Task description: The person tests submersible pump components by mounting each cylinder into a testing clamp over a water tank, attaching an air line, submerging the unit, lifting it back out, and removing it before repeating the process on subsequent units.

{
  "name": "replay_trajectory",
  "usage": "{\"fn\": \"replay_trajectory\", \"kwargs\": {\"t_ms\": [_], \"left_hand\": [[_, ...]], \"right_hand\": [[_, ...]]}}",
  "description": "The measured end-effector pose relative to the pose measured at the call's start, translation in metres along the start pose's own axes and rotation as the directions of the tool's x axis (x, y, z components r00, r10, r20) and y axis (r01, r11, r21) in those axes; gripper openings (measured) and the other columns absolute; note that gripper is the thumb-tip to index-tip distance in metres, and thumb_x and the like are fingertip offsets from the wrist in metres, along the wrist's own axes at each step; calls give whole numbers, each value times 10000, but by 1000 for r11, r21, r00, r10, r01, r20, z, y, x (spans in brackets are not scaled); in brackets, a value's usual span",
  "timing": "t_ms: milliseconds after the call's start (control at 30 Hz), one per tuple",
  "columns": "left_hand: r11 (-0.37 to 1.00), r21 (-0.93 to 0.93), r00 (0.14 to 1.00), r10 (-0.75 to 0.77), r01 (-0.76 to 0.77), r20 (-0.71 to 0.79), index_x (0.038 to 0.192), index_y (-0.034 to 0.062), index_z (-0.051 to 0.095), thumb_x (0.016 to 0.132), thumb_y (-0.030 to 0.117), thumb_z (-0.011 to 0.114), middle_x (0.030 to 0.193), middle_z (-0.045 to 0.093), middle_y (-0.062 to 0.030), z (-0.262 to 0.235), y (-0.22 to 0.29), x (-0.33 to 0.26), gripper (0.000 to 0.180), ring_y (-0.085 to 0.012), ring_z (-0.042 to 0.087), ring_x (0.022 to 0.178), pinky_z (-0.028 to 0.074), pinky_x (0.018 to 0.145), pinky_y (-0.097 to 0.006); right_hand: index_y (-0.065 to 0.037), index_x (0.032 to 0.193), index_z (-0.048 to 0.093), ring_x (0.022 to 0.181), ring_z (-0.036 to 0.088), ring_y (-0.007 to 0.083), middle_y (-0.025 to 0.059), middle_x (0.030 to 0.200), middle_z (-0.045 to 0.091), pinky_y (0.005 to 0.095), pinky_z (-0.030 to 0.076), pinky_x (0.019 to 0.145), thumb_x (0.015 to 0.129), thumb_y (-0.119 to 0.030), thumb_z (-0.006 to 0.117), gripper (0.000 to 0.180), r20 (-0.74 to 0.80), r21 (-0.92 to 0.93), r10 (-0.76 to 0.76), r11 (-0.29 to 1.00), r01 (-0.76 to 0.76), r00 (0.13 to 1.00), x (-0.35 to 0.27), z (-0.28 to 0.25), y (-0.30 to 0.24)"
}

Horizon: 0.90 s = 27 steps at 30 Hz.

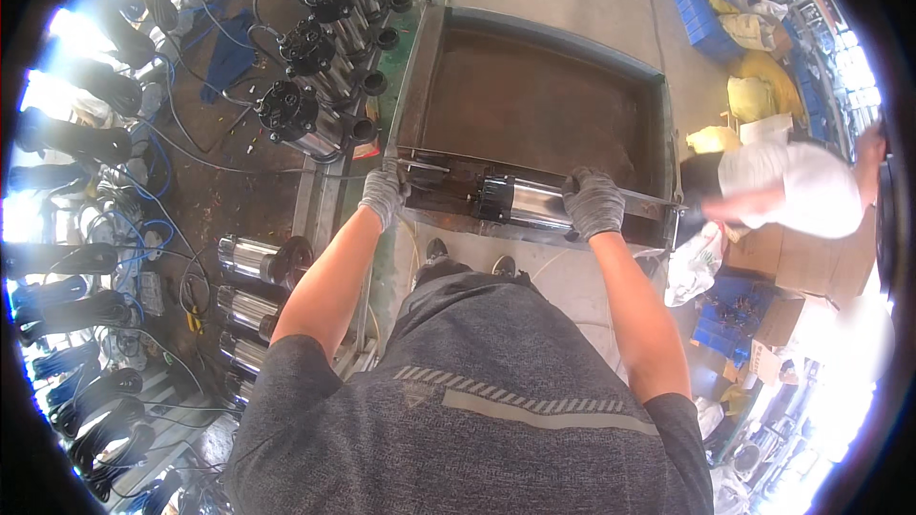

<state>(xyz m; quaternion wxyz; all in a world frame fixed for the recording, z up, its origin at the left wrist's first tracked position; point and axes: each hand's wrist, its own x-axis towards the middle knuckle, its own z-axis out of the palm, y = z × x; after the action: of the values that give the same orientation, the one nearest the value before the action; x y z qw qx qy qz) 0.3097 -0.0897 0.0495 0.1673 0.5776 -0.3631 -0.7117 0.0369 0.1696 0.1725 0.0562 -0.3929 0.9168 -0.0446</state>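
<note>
both gloved hands down at the near rim of the rusty metal tray (534,95). left hand (384,195) closed on the tray's corner; right hand (593,202) gripping the steel pump (525,202) lying along that rim.

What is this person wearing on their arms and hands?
Both the left hand and the right hand wear grey knitted work gloves that end at the wrist. The forearms are bare. Short sleeves of a dark grey T-shirt with lighter grey stripes cover the upper arms.
</note>
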Motion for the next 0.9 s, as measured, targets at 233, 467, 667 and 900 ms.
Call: {"fn": "replay_trajectory", "kwargs": {"t_ms": [233, 467, 667, 900], "left_hand": [[915, 337, 948, 283, -222, -144, 901, 117, 702, 1044, 532, 605, 752, 658, -21, -37, -17, -3, 449, -136, 623, 703, 482, 636, -315], [947, -195, 923, 300, -256, 241, 1141, 129, 682, 1013, 514, 668, 911, 690, 3, -26, 0, -51, 405, -108, 620, 745, 537, 675, -298], [574, 281, 602, 504, -769, 619, 1314, 107, 663, 1001, 353, 732, 870, 664, 8, 43, 2, -116, 404, -122, 619, 769, 519, 721, -312], [72, 721, 716, 212, -690, 665, 1639, 177, 310, 906, 346, 775, 1126, 736, -246, 108, 0, -119, 884, -396, 712, 1042, 545, 917, -484]], "right_hand": [[-119, 1013, 735, 1049, 687, 357, 146, 1046, 736, 497, 552, 922, 957, -333, 622, 248, -35, 10, -15, 1000, 15, 999, -2, -1, 0], [-126, 1057, 757, 1085, 683, 374, 175, 1096, 741, 495, 537, 965, 960, -338, 609, 276, 15, 147, 10, 989, -12, 1000, -3, -5, 4], [-10, 1141, 725, 948, 689, 207, 105, 1029, 754, 366, 542, 860, 1013, -313, 666, 334, 76, 933, 328, 311, -183, 942, 13, 23, 75], [-49, 1108, 721, 880, 727, 234, 75, 918, 739, 405, 586, 787, 1028, -292, 633, 270, 292, 365, 234, 869, -334, 927, -23, 34, 161]]}}
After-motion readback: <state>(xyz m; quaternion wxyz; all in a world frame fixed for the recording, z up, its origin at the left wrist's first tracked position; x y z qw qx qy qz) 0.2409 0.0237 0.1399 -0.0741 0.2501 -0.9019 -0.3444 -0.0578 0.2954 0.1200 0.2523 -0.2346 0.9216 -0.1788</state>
